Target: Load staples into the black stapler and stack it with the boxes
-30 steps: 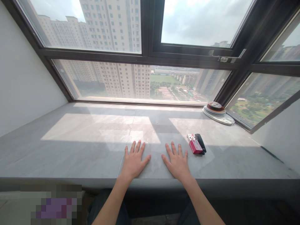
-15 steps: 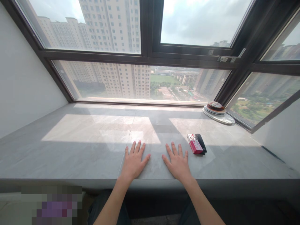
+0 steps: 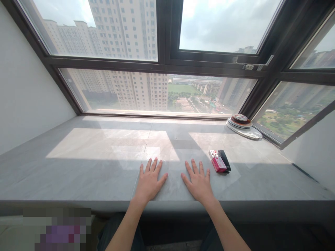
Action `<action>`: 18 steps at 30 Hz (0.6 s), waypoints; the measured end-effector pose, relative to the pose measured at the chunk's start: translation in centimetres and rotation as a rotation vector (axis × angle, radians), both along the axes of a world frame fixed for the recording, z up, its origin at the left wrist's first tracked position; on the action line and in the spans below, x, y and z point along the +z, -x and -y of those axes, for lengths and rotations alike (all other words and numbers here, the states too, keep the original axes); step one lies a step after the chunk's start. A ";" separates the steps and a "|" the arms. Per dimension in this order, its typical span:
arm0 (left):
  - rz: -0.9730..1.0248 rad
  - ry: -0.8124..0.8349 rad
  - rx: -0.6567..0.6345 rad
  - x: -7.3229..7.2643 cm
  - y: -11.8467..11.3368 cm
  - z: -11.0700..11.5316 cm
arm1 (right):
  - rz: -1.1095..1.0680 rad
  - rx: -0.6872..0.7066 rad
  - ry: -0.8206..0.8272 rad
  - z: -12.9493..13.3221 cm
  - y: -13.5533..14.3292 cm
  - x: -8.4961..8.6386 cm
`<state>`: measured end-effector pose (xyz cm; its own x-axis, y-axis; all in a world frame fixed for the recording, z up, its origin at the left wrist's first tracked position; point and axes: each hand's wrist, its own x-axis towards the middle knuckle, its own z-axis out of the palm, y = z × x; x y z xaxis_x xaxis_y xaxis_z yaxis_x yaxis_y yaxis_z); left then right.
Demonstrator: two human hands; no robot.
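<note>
My left hand lies flat on the grey marbled sill, fingers spread, with nothing in it. To its right, my right hand also rests palm down with its fingers apart, holding nothing. Just beyond the right hand's fingers, on the right, lies a pink and white box. A black stapler-like object sits against the box's right side. Neither hand touches these two things.
Stacked plates or lids stand in the back right corner by the dark window frame. A thin dark strip lies along the right wall. The sill's front edge runs below my wrists.
</note>
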<state>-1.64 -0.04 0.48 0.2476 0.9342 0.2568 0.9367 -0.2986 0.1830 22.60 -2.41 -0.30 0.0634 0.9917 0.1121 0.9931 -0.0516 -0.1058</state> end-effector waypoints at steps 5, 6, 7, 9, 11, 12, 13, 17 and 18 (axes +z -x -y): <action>-0.012 -0.001 -0.001 -0.1 0.1 -0.1 | 0.005 -0.005 -0.004 0.0 0.0 0.0; -0.015 -0.003 -0.001 -0.2 0.1 -0.1 | 0.005 -0.004 -0.005 0.0 0.0 0.0; -0.017 -0.005 0.000 -0.2 0.1 -0.1 | 0.006 -0.003 -0.005 0.1 0.0 0.0; -0.021 -0.006 0.001 -0.3 0.1 -0.1 | 0.006 -0.003 -0.004 0.1 0.0 0.0; -0.024 -0.005 0.003 -0.3 0.1 -0.1 | 0.006 -0.006 0.002 0.1 0.0 0.2; -0.026 -0.006 0.006 -0.4 0.1 -0.1 | 0.007 -0.008 0.006 0.1 0.1 0.2; -0.029 -0.007 0.008 -0.4 0.1 -0.1 | 0.008 -0.010 0.012 0.1 0.1 0.3; -0.049 -0.006 0.016 -0.5 0.0 -0.1 | 0.009 -0.010 0.030 0.2 0.0 0.5; -0.053 -0.004 0.019 -0.6 -0.1 -0.1 | 0.008 -0.009 0.030 0.2 0.0 0.6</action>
<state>-1.57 0.09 -0.09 0.2432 0.9377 0.2481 0.9504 -0.2815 0.1320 22.57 -2.58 0.26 0.0718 0.9940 0.0825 0.9934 -0.0638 -0.0958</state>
